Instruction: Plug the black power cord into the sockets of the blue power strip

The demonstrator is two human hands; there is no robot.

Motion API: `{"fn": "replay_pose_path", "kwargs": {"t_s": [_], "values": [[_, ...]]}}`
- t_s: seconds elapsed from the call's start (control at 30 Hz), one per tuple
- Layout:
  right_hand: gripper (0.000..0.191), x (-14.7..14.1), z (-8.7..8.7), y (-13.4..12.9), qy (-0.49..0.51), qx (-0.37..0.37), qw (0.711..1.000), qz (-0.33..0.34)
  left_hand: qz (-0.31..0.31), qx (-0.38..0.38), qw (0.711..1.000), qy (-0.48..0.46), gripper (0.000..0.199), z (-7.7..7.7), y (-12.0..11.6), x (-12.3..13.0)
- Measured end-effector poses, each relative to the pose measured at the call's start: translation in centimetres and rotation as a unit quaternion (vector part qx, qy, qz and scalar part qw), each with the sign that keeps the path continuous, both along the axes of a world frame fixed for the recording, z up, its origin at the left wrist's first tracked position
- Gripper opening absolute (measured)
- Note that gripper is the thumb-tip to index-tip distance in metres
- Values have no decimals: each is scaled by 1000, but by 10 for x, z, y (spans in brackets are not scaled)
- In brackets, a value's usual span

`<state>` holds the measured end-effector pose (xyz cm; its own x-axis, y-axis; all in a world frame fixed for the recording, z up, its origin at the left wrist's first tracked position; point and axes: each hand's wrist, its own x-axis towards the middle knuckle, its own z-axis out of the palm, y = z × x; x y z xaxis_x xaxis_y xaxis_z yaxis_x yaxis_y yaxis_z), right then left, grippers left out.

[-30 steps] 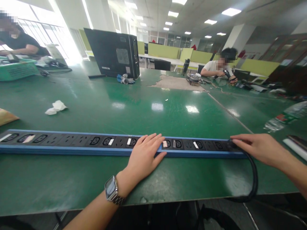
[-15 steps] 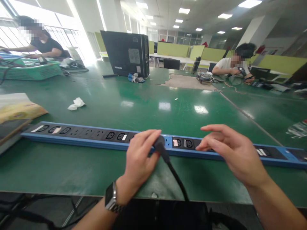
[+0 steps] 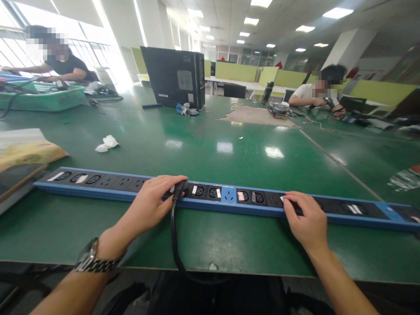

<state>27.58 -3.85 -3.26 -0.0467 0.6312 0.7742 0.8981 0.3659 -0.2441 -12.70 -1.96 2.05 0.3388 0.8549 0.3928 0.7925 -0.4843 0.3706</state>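
Glossy green tbl (image 3: 183, 153) under pwr strip (image 3: 229, 195); 2 ppl (image 3: 305, 92), office partitions (image 3: 236, 71) behind.

green table (image 3: 197, 144) | yellow-green partitions (image 3: 236, 71) | lit ceiling panels (image 3: 305, 29) | bright windows (image 3: 95, 52)

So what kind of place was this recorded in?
Probably a shared office or workshop: a big green table with a computer tower on it, yellow-green partitions behind, and rows of ceiling lights.
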Motion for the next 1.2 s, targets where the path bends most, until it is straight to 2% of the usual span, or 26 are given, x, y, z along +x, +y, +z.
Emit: {"fn": "replay_pose_path", "kwargs": {"t_s": [0.17, 0.27, 0.47, 0.7, 0.8, 0.87, 0.97, 1.0, 1.03, 1.1, 1.2], "values": [[12, 2, -4, 0, -7, 8, 1000, -5, -12, -46, 997, 56, 41, 14, 5, -2], [12, 2, -4, 0, -5, 12, 1000, -8, 2, -43, 998, 51, 43, 14, 6, 0], [12, 1, -4, -1, 0, 11, 1000, -7, -38, -48, 996, 58, 40, 8, 7, -4], [13, 2, -5, -3, 21, 7, 1000, -2, -29, -18, 999, 20, 39, -5, 7, -5], [13, 1, -4, -3, 27, -2, 1000, -2, -32, -26, 999, -6, 37, -4, 6, -4], [13, 1, -4, -3, 29, -6, 1000, -7, -20, -17, 997, -72, 35, 0, 2, 0], [14, 0, -5, -2, 31, -9, 999, -12, 56, 63, 970, -228, 38, 12, -6, 16], [13, 0, -5, -1, 32, -9, 999, -14, 74, 85, 960, -255, 39, 16, -7, 25], [13, -1, -5, -1, 34, -8, 999, -15, 68, 85, 961, -253, 38, 20, -8, 36], [13, -1, -4, -1, 35, -8, 999, -17, 11, 43, 978, -206, 34, 21, -7, 59], [12, -1, -3, -2, 28, -12, 999, -14, -57, 0, 986, -158, 29, 11, 0, 90]]}}
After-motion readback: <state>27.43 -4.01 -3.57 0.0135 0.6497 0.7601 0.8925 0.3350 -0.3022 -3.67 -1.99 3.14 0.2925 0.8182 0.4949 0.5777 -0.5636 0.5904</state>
